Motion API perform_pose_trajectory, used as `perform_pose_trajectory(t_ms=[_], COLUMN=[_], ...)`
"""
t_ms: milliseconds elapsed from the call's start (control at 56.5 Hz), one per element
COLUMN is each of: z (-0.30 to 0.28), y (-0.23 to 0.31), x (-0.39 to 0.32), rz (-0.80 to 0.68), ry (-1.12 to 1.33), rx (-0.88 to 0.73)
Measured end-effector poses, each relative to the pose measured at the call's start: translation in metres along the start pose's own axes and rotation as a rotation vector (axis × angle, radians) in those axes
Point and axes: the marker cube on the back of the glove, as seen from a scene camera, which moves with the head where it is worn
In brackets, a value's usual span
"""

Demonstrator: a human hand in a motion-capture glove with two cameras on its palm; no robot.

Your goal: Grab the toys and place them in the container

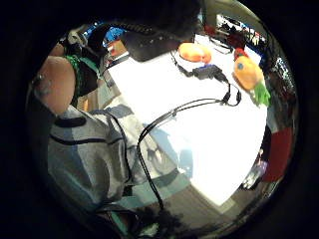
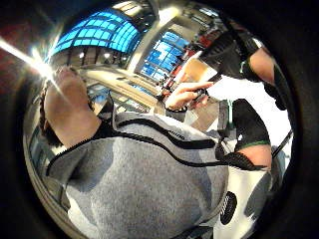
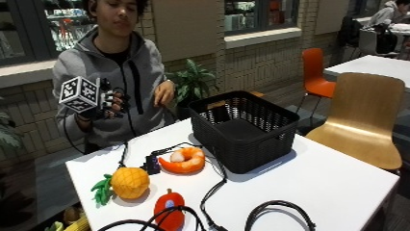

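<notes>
Fingers of the gloved right hand (image 3: 106, 103) hang loosely curled and hold nothing, raised above the table's (image 3: 333, 185) far edge, while the black basket (image 3: 243, 130) looks empty and the pineapple toy (image 3: 128, 183), the shrimp toy (image 3: 185, 160) and the red toy (image 3: 169, 204) all wait on the table.

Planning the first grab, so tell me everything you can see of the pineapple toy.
The pineapple toy is a plush-looking, rounded orange-yellow body with a tuft of green leaves at one end. It lies on its side on the white table, leaves pointing toward the table's edge, away from the black basket. The red toy and the orange shrimp toy lie near it, apart from it. Nothing touches it; the gloved right hand is raised at the person's chest.
</notes>
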Motion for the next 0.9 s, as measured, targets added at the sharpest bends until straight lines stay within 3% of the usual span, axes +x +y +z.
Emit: perform_pose_trajectory(t_ms=[301,620,903], z=[0.030,-0.036,-0.091], y=[0.001,-0.047,-0.104], x=[0.002,0.060,0.181], rz=[0.274,0.410,0.663], ry=[0.152,0.450,0.570], rx=[-0.078,0.003,-0.046])
